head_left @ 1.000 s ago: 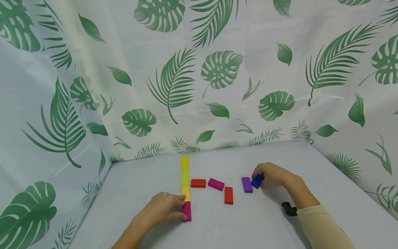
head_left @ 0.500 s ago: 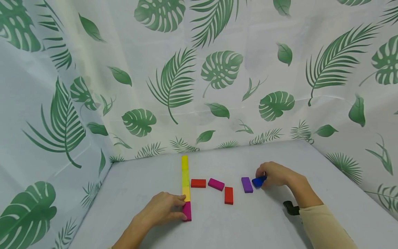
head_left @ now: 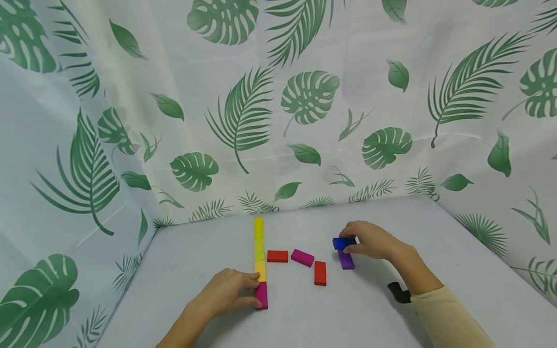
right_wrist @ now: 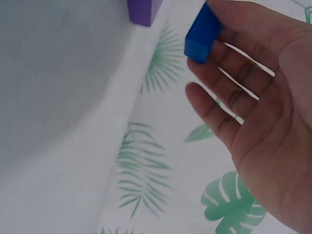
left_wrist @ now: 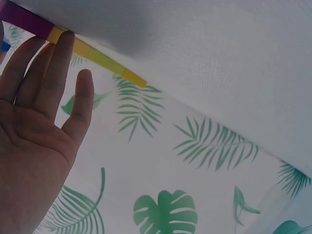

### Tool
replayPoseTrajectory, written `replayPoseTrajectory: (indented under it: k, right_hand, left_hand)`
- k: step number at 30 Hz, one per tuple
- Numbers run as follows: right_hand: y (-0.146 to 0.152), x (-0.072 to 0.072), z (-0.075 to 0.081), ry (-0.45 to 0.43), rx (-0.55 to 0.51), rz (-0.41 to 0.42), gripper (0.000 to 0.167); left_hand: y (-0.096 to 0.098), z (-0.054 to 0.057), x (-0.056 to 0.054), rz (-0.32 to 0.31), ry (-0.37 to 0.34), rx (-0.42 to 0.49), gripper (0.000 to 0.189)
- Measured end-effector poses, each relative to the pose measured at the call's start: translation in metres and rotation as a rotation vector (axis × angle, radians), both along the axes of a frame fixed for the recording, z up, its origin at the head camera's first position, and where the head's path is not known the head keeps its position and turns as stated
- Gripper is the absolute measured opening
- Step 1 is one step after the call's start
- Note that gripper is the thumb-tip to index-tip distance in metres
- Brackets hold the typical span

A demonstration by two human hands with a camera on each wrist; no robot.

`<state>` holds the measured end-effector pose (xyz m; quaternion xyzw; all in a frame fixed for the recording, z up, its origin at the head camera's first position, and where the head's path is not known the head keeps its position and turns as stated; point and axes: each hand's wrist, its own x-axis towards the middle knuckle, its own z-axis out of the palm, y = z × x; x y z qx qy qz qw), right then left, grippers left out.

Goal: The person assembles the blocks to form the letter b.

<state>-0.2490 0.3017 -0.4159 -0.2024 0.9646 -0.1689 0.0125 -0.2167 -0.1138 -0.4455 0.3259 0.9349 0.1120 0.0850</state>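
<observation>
My right hand [head_left: 370, 239] pinches a dark blue rectangular block [head_left: 341, 243] between thumb and fingers. In the right wrist view the blue block [right_wrist: 202, 34] is held off the tabletop, apart from a purple block [right_wrist: 141, 12]. From the head view it covers the far end of that purple block [head_left: 346, 261]. My left hand [head_left: 228, 292] rests at the near end of a straight row, its fingertips touching around a magenta block [head_left: 261, 296] and the yellow-orange block [head_left: 261, 267] beyond. Its fingers look fairly straight in the left wrist view.
Yellow-green [head_left: 259, 249] and yellow [head_left: 258, 226] blocks continue the row. Between the hands lie a red block [head_left: 277, 256], a tilted magenta block [head_left: 302, 257] and another red block [head_left: 320, 273]. A leaf-print curtain [head_left: 304, 183] borders the table [head_left: 304, 324]. Something black [head_left: 399, 293] sits at the right wrist.
My right hand has lifted the blue block from the purple block's right side and moved it left and away, turning it crosswise over that block's far end. The left hand stays put.
</observation>
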Motion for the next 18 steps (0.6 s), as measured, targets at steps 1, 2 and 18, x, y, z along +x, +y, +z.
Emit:
replayPoseTrajectory:
  k: [1,2,18]
  right_hand:
    - [-0.003,0.001,0.001,0.001,-0.004,0.007,0.033]
    - [-0.006,0.002,0.001,0.006,-0.004,0.016,0.033]
    - [-0.056,0.019,0.004,0.036,-0.019,0.242,0.033]
  left_hand:
    - [0.0,0.0,0.0,0.0,0.001,0.0,0.052]
    - [0.0,0.0,0.0,-0.001,0.001,0.0,0.052]
    - [0.0,0.001,0.002,-0.015,0.025,0.008,0.052]
